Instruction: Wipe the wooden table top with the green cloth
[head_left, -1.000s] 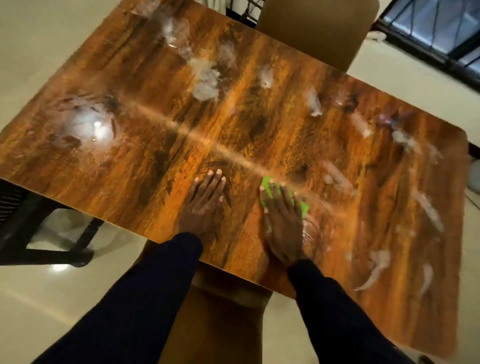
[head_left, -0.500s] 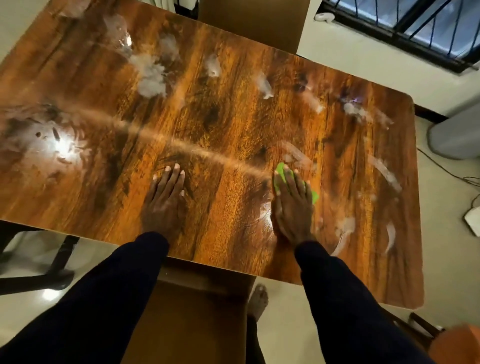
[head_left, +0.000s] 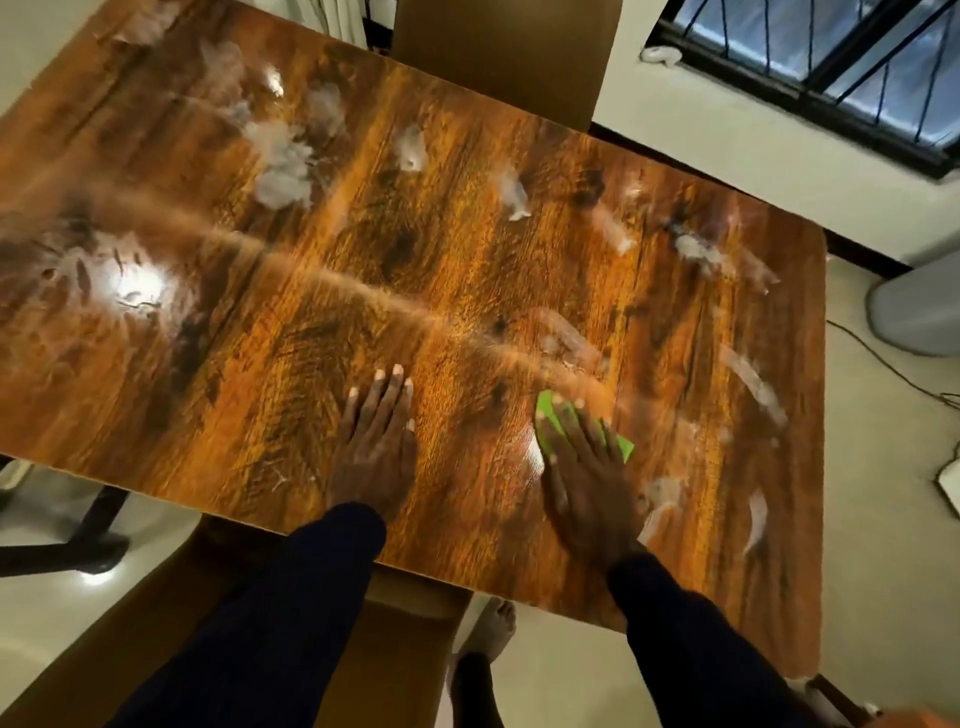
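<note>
The glossy wooden table top (head_left: 467, 249) fills most of the view, with white smears and streaks across its far and right parts. My right hand (head_left: 587, 478) lies flat on the green cloth (head_left: 550, 421) near the table's front edge, fingers straight, pressing it down; only the cloth's far corner and right tip show from under the hand. My left hand (head_left: 376, 441) rests flat on the bare wood to the left of it, fingers straight and together, holding nothing.
A brown chair back (head_left: 504, 57) stands at the table's far side. Another chair seat (head_left: 395, 639) sits under the front edge by my bare foot (head_left: 493, 623). A barred window (head_left: 831, 62) is at top right, a cable (head_left: 893, 369) lies on the floor right.
My right hand with the cloth has slid a little to the right along the front of the table. The left hand stays flat in about the same spot.
</note>
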